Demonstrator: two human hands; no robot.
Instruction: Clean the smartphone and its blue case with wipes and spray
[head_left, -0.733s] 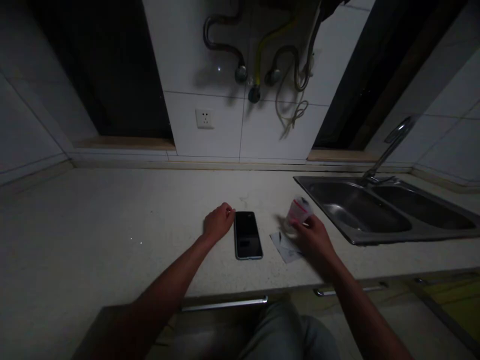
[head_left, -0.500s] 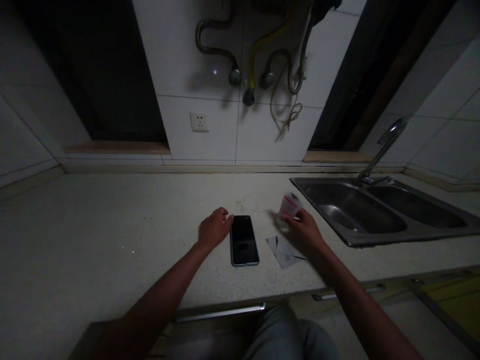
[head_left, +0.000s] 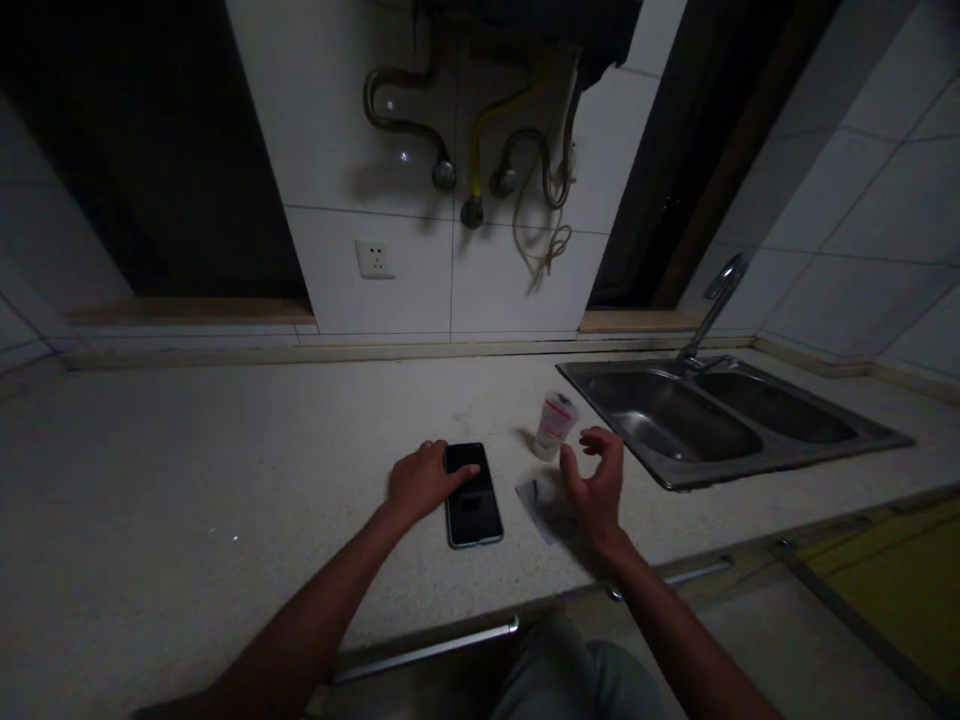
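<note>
A dark smartphone (head_left: 474, 510) lies face up on the pale countertop (head_left: 315, 430). My left hand (head_left: 420, 482) is closed over its upper left edge, with the thumb across the screen and the other fingertips hidden or curled. To the right stands a clear plastic cup (head_left: 553, 425) with red print and something dark near its rim. My right hand (head_left: 596, 490) is just beside the cup, apart from it, with thumb and fingers spread and nothing between them. A grey, flat sheet or packet (head_left: 534, 505) lies between the phone and my right hand, partly covered by that hand.
A double steel sink (head_left: 679, 480) with a curved faucet (head_left: 716, 305) is set in the counter at the right. On the tiled wall are a socket (head_left: 375, 259), hoses (head_left: 480, 140) and a looped cord (head_left: 547, 250). A drawer handle (head_left: 427, 650) runs below the front edge.
My right hand has let go of the cup and drawn slightly back from it. My left hand has moved onto the phone, thumb over its screen. The view has shifted right.
</note>
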